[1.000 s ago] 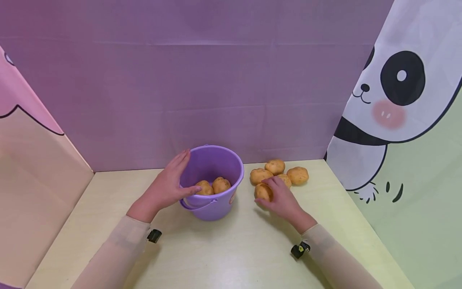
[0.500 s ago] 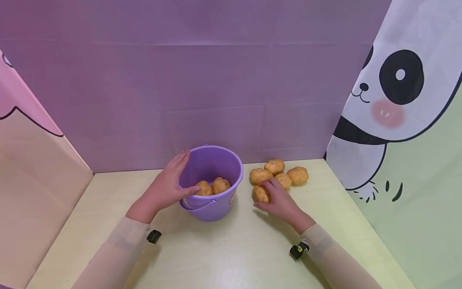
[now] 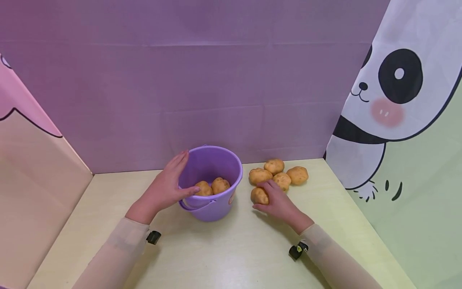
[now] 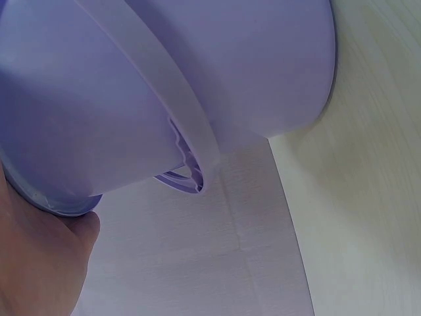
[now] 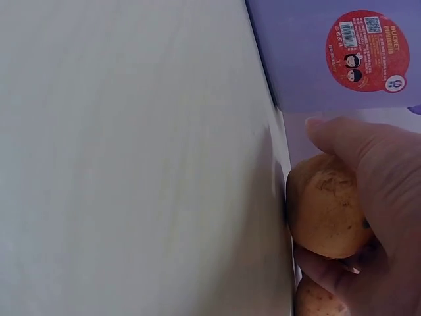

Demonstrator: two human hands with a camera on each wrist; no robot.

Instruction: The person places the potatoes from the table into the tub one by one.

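A purple bucket [image 3: 213, 210] stands on the table with two potatoes [image 3: 220, 185] showing inside it. My left hand [image 3: 167, 186] holds its left rim, the thumb reaching over the front edge and the fingers stretched along the side. To the right of the bucket, my right hand [image 3: 279, 204] grips a potato [image 3: 259, 196] between thumb and fingers. The right wrist view shows this held potato [image 5: 329, 207] close over the table surface, its right part hidden by the hand. Several loose potatoes [image 3: 260, 176] lie just behind that hand.
The bucket's handle [image 4: 161, 72] hangs down its front side. A round red label [image 5: 368, 52] marks the side facing my right hand. Behind the pale table [image 3: 216, 257] rises a purple backdrop [image 3: 216, 88], with a panda-printed panel [image 3: 400, 160] at the right.
The right hand has drawn the gripped potato slightly left and toward me, away from the other potatoes. The left hand keeps its place on the bucket.
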